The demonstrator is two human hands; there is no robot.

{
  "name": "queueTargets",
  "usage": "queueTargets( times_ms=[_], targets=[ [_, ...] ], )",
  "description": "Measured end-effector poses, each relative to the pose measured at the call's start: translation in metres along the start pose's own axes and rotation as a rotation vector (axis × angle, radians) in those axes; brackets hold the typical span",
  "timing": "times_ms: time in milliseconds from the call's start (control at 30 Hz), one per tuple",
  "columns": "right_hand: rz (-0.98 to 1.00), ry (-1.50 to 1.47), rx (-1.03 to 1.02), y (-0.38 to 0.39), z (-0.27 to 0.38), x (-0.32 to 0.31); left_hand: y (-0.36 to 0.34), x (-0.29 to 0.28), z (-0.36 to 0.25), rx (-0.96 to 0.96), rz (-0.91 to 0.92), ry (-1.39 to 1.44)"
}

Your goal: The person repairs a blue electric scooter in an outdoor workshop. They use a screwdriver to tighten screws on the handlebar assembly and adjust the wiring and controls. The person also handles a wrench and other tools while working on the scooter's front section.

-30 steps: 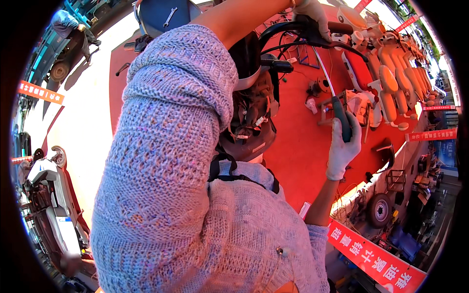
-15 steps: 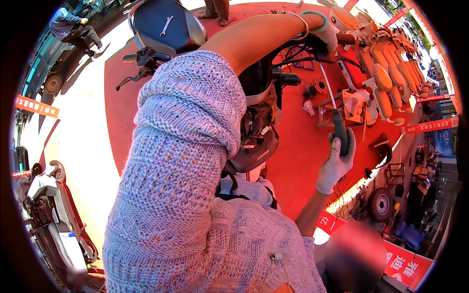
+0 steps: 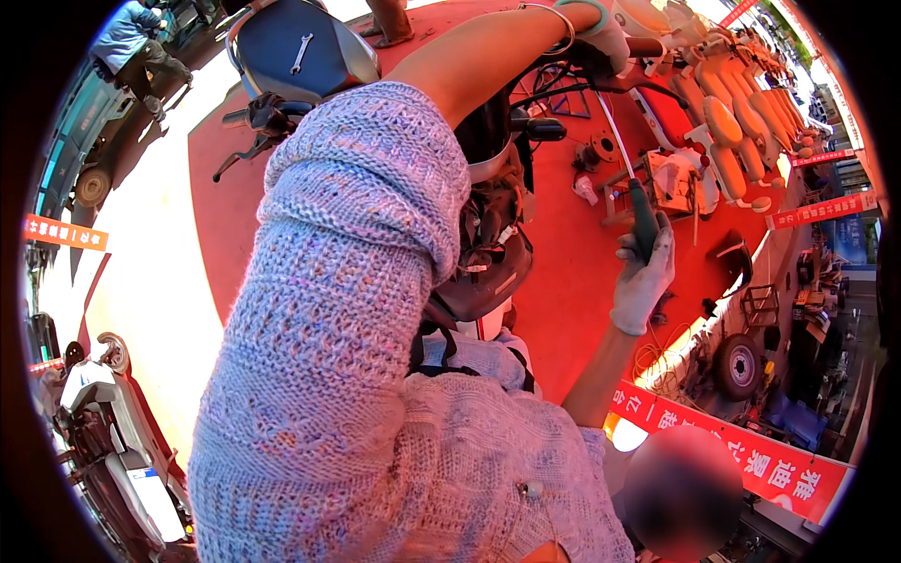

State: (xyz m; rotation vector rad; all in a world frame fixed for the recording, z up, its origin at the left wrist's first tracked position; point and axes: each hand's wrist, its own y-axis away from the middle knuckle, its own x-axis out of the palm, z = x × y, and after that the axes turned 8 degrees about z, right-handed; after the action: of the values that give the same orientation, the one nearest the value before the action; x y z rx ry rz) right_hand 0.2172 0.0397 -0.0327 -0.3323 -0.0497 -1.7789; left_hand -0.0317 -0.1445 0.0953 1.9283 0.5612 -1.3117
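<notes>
My right hand [image 3: 644,281], in a pale glove, is closed around the dark green handle of a screwdriver [image 3: 644,218]. Its long thin shaft slants up and left over the red floor, with the tip near the handlebar. At the top, my gloved left hand [image 3: 608,39] is wrapped over a scooter's handlebar beside its brown grip [image 3: 644,47]; some of its fingers are hidden. Below that arm the scooter's body [image 3: 493,235] is exposed, with wires and dark parts showing. An open-end wrench [image 3: 301,53] lies on a dark panel [image 3: 338,56] at the upper left.
A small stand [image 3: 671,183] with an orange-lit load is on the red floor [image 3: 582,310]. Rows of scooters [image 3: 741,113] fill the far right. A loose wheel [image 3: 739,366] lies at right. Another scooter [image 3: 122,432] stands left; a person [image 3: 136,52] bends beside a vehicle.
My right hand and the screwdriver have shifted slightly up and left, and the fingers have changed position on the handle. My left hand stays at the handlebar. The view has shifted a little.
</notes>
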Motion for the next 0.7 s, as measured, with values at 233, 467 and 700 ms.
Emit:
queueTargets(
  times_ms=[233, 467, 700],
  targets=[
    [-0.011, -0.131, 0.127, 0.004, -0.012, -0.002, 0.021, -0.005, -0.013, -0.164, -0.069, 0.197],
    [-0.029, -0.496, 0.031, -0.003, -0.031, -0.011, 0.006, 0.002, -0.005, -0.185, -0.03, 0.51],
    [-0.106, -0.207, -0.074, -0.002, -0.001, 0.007, 0.011, 0.003, -0.01, -0.177, -0.073, 0.47]
  ],
)
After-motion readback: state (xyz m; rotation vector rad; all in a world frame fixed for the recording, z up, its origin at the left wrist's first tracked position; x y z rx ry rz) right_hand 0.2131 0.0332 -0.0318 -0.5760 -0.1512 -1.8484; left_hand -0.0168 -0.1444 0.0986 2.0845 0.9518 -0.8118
